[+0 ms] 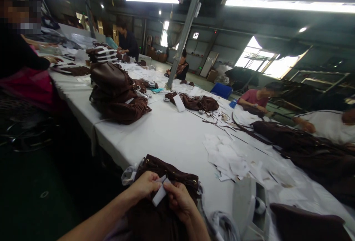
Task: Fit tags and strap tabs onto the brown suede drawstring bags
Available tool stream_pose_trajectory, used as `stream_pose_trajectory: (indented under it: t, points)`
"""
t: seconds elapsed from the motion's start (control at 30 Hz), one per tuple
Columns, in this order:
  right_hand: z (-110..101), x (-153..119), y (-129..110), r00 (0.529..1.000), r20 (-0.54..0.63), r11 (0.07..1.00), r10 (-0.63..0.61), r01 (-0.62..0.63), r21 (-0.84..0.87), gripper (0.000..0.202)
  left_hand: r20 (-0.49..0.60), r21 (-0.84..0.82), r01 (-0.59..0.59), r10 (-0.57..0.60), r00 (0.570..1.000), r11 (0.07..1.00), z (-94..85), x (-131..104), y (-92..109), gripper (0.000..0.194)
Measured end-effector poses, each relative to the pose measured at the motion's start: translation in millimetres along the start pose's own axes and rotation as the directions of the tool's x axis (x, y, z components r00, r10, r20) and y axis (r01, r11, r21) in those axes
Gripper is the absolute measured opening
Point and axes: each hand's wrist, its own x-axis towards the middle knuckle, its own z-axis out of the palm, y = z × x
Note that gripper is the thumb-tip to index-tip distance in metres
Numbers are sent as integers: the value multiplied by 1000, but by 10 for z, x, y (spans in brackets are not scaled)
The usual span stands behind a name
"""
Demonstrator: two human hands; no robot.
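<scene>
A dark brown bag (pixel 177 170) with small metal eyelets along its top edge lies at the table's near edge, right in front of me. Over it, my left hand (pixel 146 185) pinches one side of a folded white paper slip (pixel 160 195). The thumb and fingers of my right hand (pixel 179 198) close on the other side of the same slip. Both hands almost meet, and the slip tilts between them. Clear plastic wrapping (pixel 129 175) shows at the bag's left side.
A stack of brown bags (pixel 116 93) stands farther up the white table (pixel 155 133). Scattered white papers (pixel 226 156), a grey tape dispenser (pixel 251 207) and dark brown bags (pixel 299 141) lie to the right. A metal post (pixel 185 30) rises beyond. Several people work around the table.
</scene>
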Motion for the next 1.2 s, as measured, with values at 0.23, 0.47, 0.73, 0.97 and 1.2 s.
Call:
stream_pose_trajectory:
  t: [0.23,0.47,0.73,0.97,1.2]
  points:
    - [94,101,59,987,-152,997,-57,49,-55,28,-91,242,-208,236,967,948,6,-20,67,14]
    - [144,82,95,962,-241,991,-129,115,-73,24,-56,224,-276,295,954,935,120,-265,67,22]
    - [151,44,61,952,-248,984,-177,168,-58,28,-126,-213,-40,13,992,976,288,-319,-99,51]
    - [185,22,79,932,-290,976,-217,204,-73,27,-248,-222,-208,152,957,953,403,-260,-237,53]
    - [205,84,149,929,-304,977,-213,199,-74,25,-365,132,-369,391,845,920,405,-242,-403,48]
